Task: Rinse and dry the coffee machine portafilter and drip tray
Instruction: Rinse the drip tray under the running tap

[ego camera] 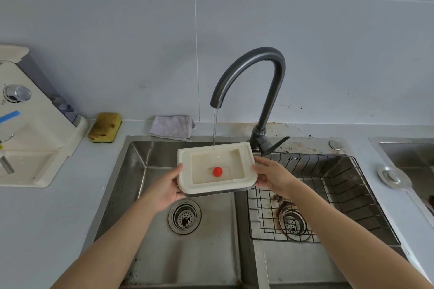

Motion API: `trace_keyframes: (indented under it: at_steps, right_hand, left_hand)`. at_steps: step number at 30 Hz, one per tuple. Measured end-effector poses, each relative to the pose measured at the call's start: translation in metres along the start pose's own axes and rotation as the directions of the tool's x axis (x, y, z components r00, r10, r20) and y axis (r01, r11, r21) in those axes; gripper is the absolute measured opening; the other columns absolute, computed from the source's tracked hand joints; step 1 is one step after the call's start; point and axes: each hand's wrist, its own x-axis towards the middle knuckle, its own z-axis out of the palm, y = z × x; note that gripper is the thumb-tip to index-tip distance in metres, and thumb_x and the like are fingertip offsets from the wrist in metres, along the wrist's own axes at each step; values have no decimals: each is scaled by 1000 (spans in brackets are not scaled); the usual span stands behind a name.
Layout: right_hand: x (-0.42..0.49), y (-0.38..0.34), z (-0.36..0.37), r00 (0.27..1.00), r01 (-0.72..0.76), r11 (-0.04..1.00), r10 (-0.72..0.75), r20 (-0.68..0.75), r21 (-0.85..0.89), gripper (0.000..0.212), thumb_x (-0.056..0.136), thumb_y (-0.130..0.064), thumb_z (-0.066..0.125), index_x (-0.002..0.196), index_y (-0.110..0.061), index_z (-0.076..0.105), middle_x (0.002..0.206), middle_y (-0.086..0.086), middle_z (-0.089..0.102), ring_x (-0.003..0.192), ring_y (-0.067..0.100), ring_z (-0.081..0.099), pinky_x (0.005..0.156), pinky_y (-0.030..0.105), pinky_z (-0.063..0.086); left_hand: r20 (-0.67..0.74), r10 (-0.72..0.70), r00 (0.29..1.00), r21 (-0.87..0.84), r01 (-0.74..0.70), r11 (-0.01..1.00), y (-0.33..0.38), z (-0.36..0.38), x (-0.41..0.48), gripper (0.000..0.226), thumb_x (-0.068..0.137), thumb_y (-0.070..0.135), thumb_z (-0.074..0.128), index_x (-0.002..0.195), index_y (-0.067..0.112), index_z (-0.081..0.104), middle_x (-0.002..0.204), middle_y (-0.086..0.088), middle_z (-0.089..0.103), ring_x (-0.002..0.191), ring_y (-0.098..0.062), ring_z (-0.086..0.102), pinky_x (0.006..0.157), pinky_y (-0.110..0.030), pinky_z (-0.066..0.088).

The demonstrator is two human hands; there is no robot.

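Cream plastic, the drip tray [211, 186] hung over the back edge of the sink's [145, 155] left basin, its long axis running left to right between both hands. The left hand [164, 189] gripped its left short edge and the right hand [272, 176] its right, neither nearer. Water [215, 126] from the faucet [258, 58] struck the far rim. A slight push away from the body would probably bring the hollow and red float [217, 171] under the stream.

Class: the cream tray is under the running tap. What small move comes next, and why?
Probably ease the cream plastic drip tray toward the wall: the left hand and right hand hold its ends, yet the water stream from the dark curved tap strikes its far rim.
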Motion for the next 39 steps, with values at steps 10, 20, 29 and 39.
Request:
trace_keyframes:
  at_steps: [10, 20, 29, 39]
  right_hand:
    - [-13, -3, -22, 996, 31, 998, -26, -79, 54, 34, 95, -5, 44, 128, -9, 48, 93, 4, 65, 80, 20, 64, 67, 27, 58]
    - [-18, -12, -41, 983, 68, 996, -59, -174, 49, 42, 95, -6, 45, 136, -10, 41, 101, 6, 63, 89, 24, 62, 86, 39, 52]
    - [-26, -23, -40, 961, 144, 989, -133, -243, 28, 44, 96, -7, 42, 139, -10, 37, 99, 6, 63, 89, 22, 63, 85, 39, 52]
    - [-22, -32, -32, 942, 209, 978, -198, -270, 12, 44, 96, -8, 41, 140, -14, 37, 97, 2, 60, 86, 13, 62, 75, 26, 53]
  left_hand:
    - [39, -16, 999, 58, 14, 998, 8, 26, 15, 34, 95, 28, 44, 122, 8, 51, 118, -15, 61, 104, -30, 58, 92, -47, 44]
    - [46, -21, 999, 75, 18, 997, 17, 51, 30, 30, 93, 26, 50, 116, 8, 55, 118, -15, 61, 109, -33, 57, 92, -49, 45]
    - [58, 31, 998, 109, -37, 993, 25, 67, 35, 24, 93, 23, 50, 115, 12, 53, 112, -11, 61, 100, -28, 60, 94, -48, 45]
    - [70, 87, 994, 125, -95, 988, 47, 70, 35, 24, 95, 23, 47, 116, 13, 53, 113, -9, 61, 97, -24, 60, 77, -42, 50]
